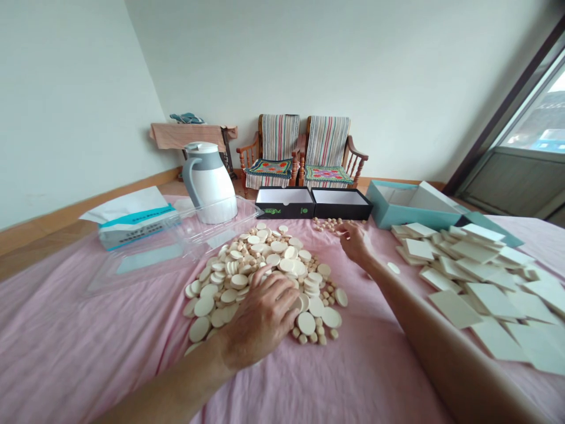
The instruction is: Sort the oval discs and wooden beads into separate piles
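Observation:
A wide heap of pale round wooden discs [203, 306] lies on the pink cloth, with small wooden beads [314, 338] mixed in and along its right side. My left hand [269, 309] rests on the heap, palm down, fingers apart over the discs. Farther off, my right hand [355, 244] is beside a smaller group of beads [327, 224] in front of the black boxes. Its thumb and fingertips are drawn together; whatever they hold, if anything, is too small to make out. A single disc [394, 268] lies right of my right forearm.
Square wooden tiles [483, 268] are piled at the right by a teal box [408, 221]. Two open black boxes [286, 210] stand at the back. On the left are a white jug [212, 182], a clear plastic container [176, 253] and a tissue pack [135, 227].

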The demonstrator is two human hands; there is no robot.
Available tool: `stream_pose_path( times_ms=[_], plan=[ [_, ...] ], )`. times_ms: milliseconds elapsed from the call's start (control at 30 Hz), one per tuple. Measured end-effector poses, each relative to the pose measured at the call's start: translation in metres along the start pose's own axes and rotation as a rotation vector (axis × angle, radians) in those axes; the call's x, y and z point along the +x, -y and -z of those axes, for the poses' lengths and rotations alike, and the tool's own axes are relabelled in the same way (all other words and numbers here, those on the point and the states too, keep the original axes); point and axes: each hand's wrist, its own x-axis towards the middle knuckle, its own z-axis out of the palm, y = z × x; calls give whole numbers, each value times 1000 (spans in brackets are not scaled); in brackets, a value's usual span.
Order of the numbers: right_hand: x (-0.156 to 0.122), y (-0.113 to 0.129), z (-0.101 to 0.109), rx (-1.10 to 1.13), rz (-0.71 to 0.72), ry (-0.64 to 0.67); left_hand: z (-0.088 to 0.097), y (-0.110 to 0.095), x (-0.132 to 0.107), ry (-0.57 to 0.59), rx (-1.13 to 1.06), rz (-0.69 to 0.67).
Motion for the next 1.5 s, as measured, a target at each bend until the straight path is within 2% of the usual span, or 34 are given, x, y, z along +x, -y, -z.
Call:
stream_pose_path(
  times_ms=[167, 267, 367, 467, 733, 800, 900, 1000, 1133, 1200, 1300, 1500],
  plan=[
    [-8, 29, 3, 250, 176, 456, 0, 0, 0, -18, 19, -9],
    [-13, 46, 7, 237, 249, 585, -1, 0, -1, -14, 20, -11],
    [-16, 53, 10, 198, 261, 599, -1, 1, -1, -12, 13, -5],
    [-16, 51, 7, 167, 244, 554, -2, 2, -1, -6, 7, 0],
    [-8, 8, 2, -101, 56, 96, -1, 1, -1, 2, 5, 0],
    [-8, -1, 4, -173, 23, 19, -1, 1, -1, 3, 3, 2],
    [-6, -3, 7, -191, -13, -24, -2, 1, -1, 6, 4, 8],
    [-6, 7, 8, -112, 16, 58, -1, 1, 0, 6, 7, 5],
    [-10, 31, 7, 190, 115, 431, 1, 0, 1, 11, 2, 8],
    [-14, 42, 5, 273, 146, 565, 1, 0, 0, 12, -4, 7],
    [-17, 50, 2, 241, 142, 581, 0, 0, 0, 7, -9, 8],
    [-18, 50, 1, 173, 142, 568, 0, 1, 0, 18, -6, 11]
  ],
)
